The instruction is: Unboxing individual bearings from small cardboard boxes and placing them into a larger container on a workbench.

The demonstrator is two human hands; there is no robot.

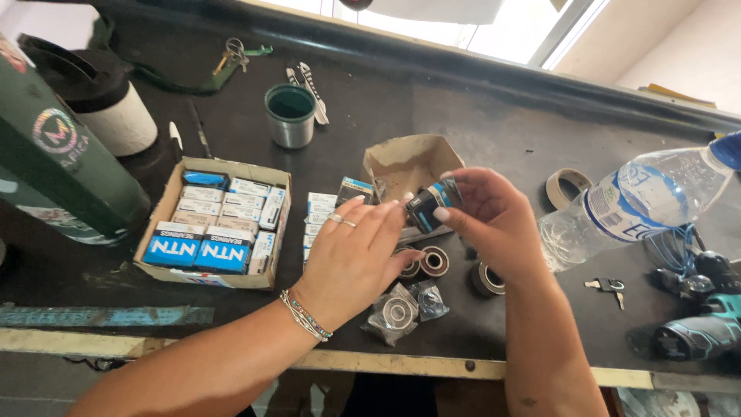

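My right hand [494, 220] grips a small dark blue-and-black carton [427, 205] above the bench. My left hand [359, 255], with rings and a bead bracelet, reaches flat over loose metal bearings [434, 261], its fingertips touching the carton's lower end. Beneath the hands lie a bearing in a clear plastic bag [396, 313] and another loose bearing [486, 279]. An open torn cardboard box [407, 162] stands just behind the carton. A stack of small white-and-blue boxes [319, 212] sits left of my left hand.
A cardboard tray [272, 279] of blue and white boxes sits at left. Behind are a green metal cup [290, 116], a utility knife [312, 89] and keys [235, 54]. At right lie a plastic water bottle [641, 205], tape roll [567, 188], small key [608, 286] and teal drill [698, 332].
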